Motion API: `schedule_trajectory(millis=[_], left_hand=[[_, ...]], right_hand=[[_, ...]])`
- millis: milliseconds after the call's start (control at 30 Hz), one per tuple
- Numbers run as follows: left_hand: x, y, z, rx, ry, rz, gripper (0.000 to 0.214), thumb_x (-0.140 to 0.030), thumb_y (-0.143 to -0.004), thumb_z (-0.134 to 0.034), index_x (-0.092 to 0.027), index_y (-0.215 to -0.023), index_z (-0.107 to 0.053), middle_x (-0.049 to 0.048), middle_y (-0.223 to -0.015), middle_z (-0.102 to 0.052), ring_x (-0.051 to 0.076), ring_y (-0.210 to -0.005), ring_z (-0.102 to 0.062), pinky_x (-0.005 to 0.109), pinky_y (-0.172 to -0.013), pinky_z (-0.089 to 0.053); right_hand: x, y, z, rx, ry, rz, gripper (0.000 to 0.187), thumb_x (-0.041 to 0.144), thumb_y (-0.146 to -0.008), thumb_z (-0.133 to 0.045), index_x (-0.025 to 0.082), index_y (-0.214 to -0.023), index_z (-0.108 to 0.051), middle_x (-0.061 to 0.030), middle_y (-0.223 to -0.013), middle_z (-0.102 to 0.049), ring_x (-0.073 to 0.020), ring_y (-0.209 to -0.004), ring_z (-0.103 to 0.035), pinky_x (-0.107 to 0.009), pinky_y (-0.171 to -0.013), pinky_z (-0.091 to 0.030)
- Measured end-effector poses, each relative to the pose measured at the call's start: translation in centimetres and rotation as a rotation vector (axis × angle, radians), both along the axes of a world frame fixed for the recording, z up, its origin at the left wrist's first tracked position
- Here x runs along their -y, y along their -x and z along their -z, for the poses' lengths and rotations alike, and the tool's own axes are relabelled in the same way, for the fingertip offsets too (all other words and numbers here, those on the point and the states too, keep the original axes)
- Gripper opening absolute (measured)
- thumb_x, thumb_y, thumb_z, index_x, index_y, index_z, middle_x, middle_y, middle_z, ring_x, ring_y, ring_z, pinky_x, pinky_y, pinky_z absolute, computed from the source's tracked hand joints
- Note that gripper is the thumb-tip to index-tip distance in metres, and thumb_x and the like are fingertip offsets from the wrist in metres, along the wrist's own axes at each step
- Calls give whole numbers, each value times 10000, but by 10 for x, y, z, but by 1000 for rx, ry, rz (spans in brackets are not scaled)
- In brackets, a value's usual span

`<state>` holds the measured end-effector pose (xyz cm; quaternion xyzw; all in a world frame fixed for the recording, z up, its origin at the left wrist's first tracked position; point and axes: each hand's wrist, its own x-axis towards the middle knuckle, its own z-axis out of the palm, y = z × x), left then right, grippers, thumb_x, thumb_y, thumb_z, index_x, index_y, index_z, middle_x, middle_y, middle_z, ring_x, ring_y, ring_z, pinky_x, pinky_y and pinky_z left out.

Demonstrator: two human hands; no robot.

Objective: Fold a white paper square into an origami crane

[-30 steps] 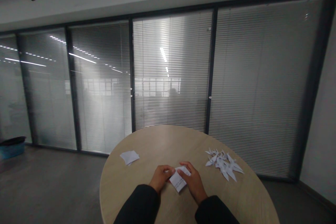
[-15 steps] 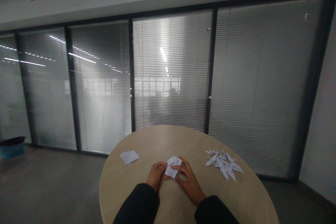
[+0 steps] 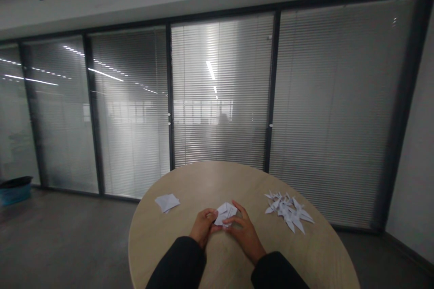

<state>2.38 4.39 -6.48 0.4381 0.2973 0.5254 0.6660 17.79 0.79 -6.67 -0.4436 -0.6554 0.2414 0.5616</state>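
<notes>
Held piece: I see one partly folded paper (image 3: 225, 213) just above the counter (image 3: 190, 180), lower centre of the frame, between both hands.
Left hand: the left hand (image 3: 203, 226) is closed on the paper's left edge with its fingertips.
Right hand: the right hand (image 3: 244, 235) pinches the right side, index finger laid over the top.
Risk, slip: I judge that a light grip could let the thin paper slide, so a crease lands crooked.
Risk, tear: pulling the hands apart too hard could rip a fold.
Risk, scatter: a wide sweep of the right sleeve could knock the pile of folded pieces (image 3: 288, 211) at lower right.
Count: two hands, one held paper, one stack of flat sheets (image 3: 167, 202) left of centre, and one pile. The sheets and pieces overlap too much to count.
</notes>
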Motion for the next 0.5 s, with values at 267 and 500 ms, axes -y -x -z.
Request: schedule_trajectory(millis=[267,500], left_hand=[[-1,0,1,15,-31,39,464,-444,-497,-811,-98,-770,-667,66,-675,-678,182,-627,-624,316,-642,-501],[-2,-2,1,6,-54,4,457,-451,-476,-819,-100,-741,-694,60,-641,-683,159,-574,-603,293,-612,-496]], right_hand=[[0,0,0,2,43,22,210,419,-654,-717,210,-668,-743,-82,-1415,-386,-286,-1190,-472,-435,-1047,-315],[1,0,-3,7,58,13,195,397,-679,-690,210,-649,-734,-102,-1343,-469,-282,-1142,-511,-452,-1028,-329]])
